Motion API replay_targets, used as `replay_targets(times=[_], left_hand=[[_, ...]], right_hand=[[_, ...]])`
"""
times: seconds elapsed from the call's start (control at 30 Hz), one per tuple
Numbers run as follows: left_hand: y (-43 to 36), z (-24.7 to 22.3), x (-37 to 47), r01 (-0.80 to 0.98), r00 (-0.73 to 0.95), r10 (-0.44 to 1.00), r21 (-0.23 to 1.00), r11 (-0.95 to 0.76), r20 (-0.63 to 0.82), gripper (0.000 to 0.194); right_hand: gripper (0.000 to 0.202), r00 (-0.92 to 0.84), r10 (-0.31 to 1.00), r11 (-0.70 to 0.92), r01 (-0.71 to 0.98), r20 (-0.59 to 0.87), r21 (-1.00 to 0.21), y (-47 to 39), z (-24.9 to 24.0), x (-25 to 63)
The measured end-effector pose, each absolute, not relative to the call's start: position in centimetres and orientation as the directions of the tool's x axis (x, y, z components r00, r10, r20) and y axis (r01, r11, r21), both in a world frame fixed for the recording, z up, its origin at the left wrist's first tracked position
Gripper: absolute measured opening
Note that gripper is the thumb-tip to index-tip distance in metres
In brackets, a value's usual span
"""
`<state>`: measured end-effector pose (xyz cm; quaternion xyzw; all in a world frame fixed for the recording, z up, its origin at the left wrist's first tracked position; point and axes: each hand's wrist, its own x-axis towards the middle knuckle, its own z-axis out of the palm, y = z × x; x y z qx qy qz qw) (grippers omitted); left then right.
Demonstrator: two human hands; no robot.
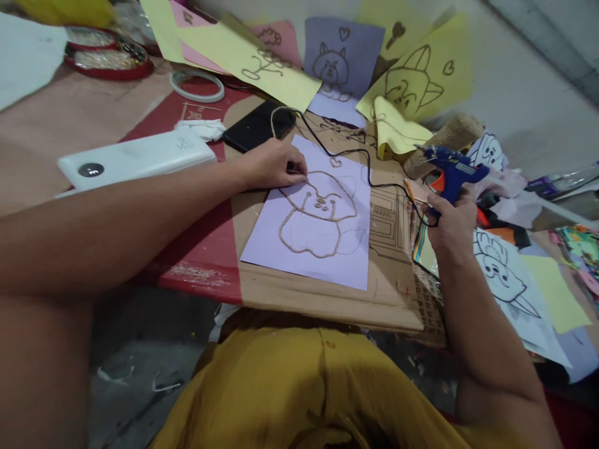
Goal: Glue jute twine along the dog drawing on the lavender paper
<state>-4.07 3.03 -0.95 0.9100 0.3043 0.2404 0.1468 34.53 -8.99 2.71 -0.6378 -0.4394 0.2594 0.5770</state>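
A purple sheet of paper (259, 246) lies on the cardboard, bearing an animal figure outlined in brown twine (309, 253). Faint pencil lines show at the figure's right side. My left hand (276, 165) is closed in a pinch at the upper left of the figure, on the twine, whose loose length loops up behind the hand. On the right, my right hand (452, 221) grips a blue hot glue gun (452, 171) by its handle. The gun is raised off the paper, its nozzle pointing left. A black cord runs from it across the top of the sheet.
A white power bank (135, 159), a black phone (257, 126) and a tape roll (197, 86) lie to the left. Finished drawings (344, 59) lean at the back. A twine spool (444, 143) stands behind the glue gun. Drawn sheets (508, 284) lie at right.
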Motion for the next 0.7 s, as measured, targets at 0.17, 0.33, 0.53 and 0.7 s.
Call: replay_targets(times=[0.17, 0.33, 0.53, 0.7], left_hand=[[3.1, -0.8, -4.1, 0.482, 0.705, 0.625, 0.420, -0.769, 0.335, 0.026], [3.0, -0.7, -4.3, 0.494, 0.696, 0.634, 0.415, -0.764, 0.338, 0.024], [2.7, -0.5, -4.2, 0.503, 0.671, 0.657, 0.439, -0.744, 0.344, 0.024], [2.6, -0.3, -4.0, 0.512, 0.661, 0.678, 0.468, -0.721, 0.322, 0.025]], right_hand=[[0.035, 0.358, 0.932, 0.030, 0.096, 0.063, -0.995, -10.1, 4.3, 31.0], [0.038, 0.077, 0.984, 0.135, 0.263, 0.161, -0.955, -10.9, 4.5, 28.2], [0.033, -0.140, 0.981, 0.190, 0.581, 0.133, -0.792, -11.7, 4.3, 26.0], [0.033, -0.236, 0.957, 0.290, 0.723, 0.170, -0.627, -11.5, 4.3, 24.1]])
